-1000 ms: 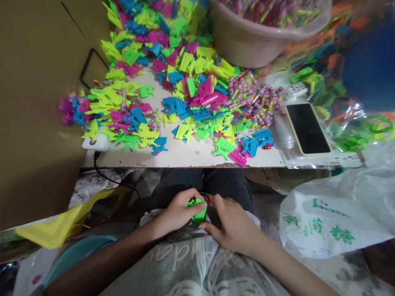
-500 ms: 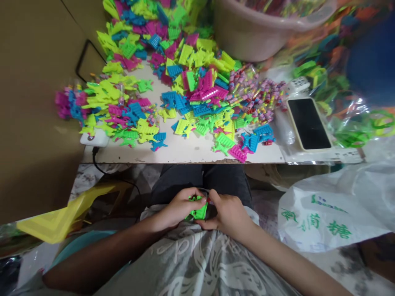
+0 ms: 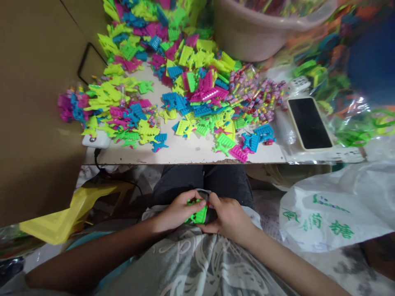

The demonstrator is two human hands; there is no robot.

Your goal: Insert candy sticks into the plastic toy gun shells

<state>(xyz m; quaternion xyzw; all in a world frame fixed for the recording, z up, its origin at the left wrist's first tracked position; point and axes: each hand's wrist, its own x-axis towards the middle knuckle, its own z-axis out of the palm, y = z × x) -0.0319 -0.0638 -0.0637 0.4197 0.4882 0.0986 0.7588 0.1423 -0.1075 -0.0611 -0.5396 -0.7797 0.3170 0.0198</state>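
Over my lap, both hands close on one small green plastic toy piece (image 3: 197, 213). My left hand (image 3: 175, 211) grips its left side with fingers curled over the top. My right hand (image 3: 226, 218) pinches its right side, and something small and red shows at its fingertips. Ahead lies a white table (image 3: 185, 154) heaped with many plastic toy pieces (image 3: 185, 82) in yellow, green, blue and magenta. A heap of small wrapped candies (image 3: 256, 96) lies to their right.
A black-screened phone (image 3: 309, 122) lies at the table's right end. A large pink basin (image 3: 256, 31) of candies stands at the back. A white plastic bag with green print (image 3: 333, 213) sits to my right, a yellow sheet (image 3: 64, 220) to my left, and a white charger (image 3: 95, 139) with a black cable sits at the table's left corner.
Both hands have drawn slightly closer to my body with the green piece held between them. My fingers have shifted a little on it.
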